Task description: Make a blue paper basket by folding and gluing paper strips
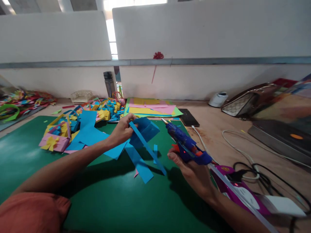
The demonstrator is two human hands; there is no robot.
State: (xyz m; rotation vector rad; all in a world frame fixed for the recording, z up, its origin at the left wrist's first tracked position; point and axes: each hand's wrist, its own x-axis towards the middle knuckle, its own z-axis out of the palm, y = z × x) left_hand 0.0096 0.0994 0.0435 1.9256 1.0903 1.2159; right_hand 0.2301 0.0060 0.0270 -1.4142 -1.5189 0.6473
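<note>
My left hand point(124, 129) pinches a small blue paper basket point(143, 131) above the green mat. From that grip a long blue paper strip point(152, 152) slants down to the right. My right hand point(191, 171) is wrapped round the handle of a blue glue gun point(182, 139); its nozzle points up and left, apart from the basket. A clear glue stick point(239, 191) trails from the gun's rear. Beneath the basket lies a wider blue strip point(139, 163), with a short blue piece point(155, 154) beside it. My left fingertips are partly hidden behind the paper.
Finished pink, yellow and blue paper baskets point(57, 142) stand at the left, beside blue sheets point(89, 129). Coloured paper sheets point(150, 108) and a phone point(189, 117) lie at the back. A purple power strip point(240, 187) with cables, and a bag point(243, 102), are at the right.
</note>
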